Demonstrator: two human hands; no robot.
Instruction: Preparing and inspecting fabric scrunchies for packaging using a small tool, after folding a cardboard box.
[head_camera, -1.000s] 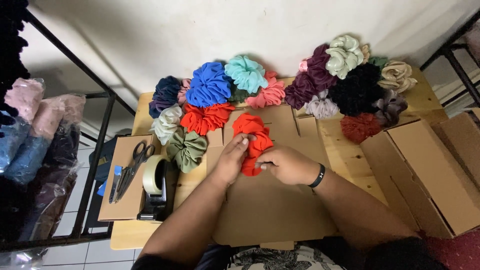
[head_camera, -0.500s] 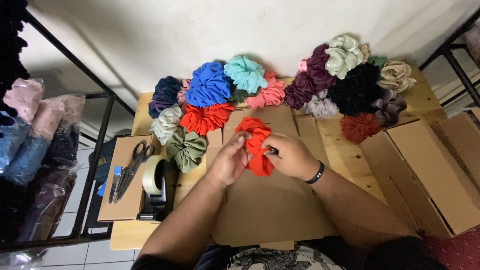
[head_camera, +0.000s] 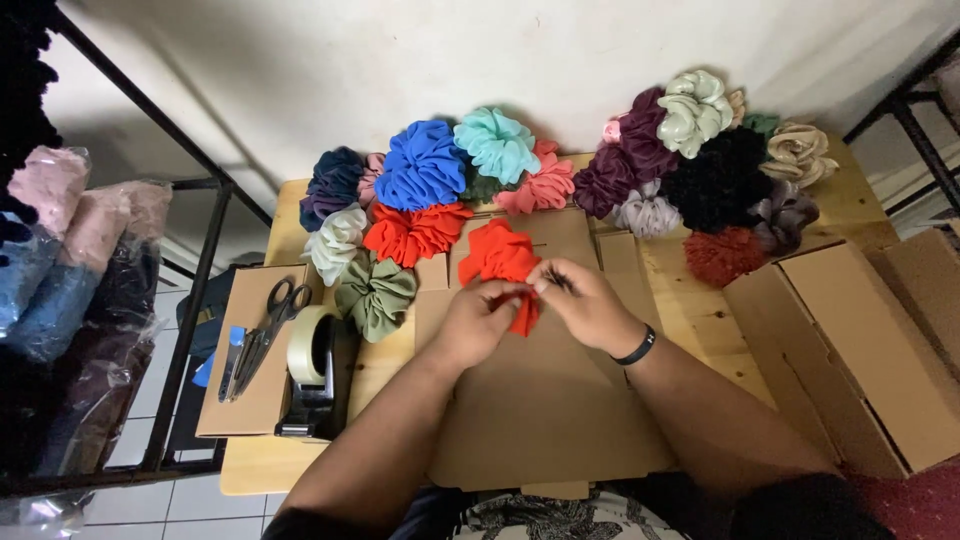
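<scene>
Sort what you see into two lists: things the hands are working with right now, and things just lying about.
In hand:
- red scrunchie, gripped by the left hand and the right hand
- flat cardboard sheet under both hands

Lying about:
- scissors
- tape dispenser
- blue scrunchie
- teal scrunchie
- black scrunchie
- open cardboard box

1. Looks like a small home packing workshop for handmade hair scrunchies; tiled floor, plain wall.
2. Wooden counter (head_camera: 700, 310) heaped with coloured scrunchies (head_camera: 420, 165); flat cardboard (head_camera: 550, 400), open boxes (head_camera: 850, 340), tape dispenser (head_camera: 310, 370), scissors (head_camera: 265, 325).
3. Bagged stock (head_camera: 60, 260) on metal rack (head_camera: 190, 310).
</scene>
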